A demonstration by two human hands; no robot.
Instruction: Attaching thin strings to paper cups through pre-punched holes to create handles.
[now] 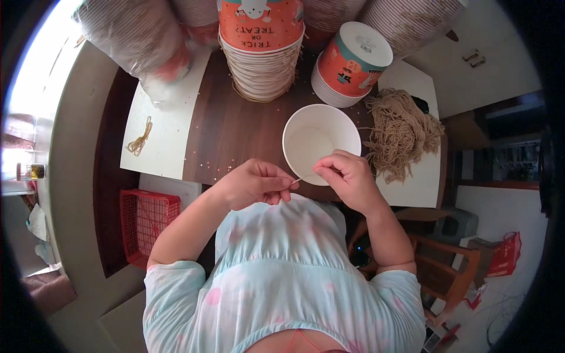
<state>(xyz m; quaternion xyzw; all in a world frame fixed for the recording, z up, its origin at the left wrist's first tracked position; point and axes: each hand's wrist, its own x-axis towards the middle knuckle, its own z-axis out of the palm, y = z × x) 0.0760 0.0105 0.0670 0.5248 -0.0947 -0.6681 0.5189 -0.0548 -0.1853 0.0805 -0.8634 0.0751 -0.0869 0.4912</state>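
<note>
A short thin pale cord [305,176] stretches between my two hands, just above the near rim of a white paper bucket [298,135] that stands open side up. My left hand [257,185] is closed, pinching one end of the cord between thumb and fingers. On the other side my right hand [352,181] is pinched shut on the cord too, in front of the bucket's near right rim. Whether the cord passes through the bucket's wall is hidden by my fingers. To the right lies a tangled heap of tan cords [404,132].
Behind stand a tall stack of orange printed paper buckets [262,65], a shorter upside-down stack [353,62] and plastic-wrapped stacks [132,41]. A small cord bundle [139,138] lies at left on the table [241,126]. Below are a red basket [150,223] and a wooden chair [450,265].
</note>
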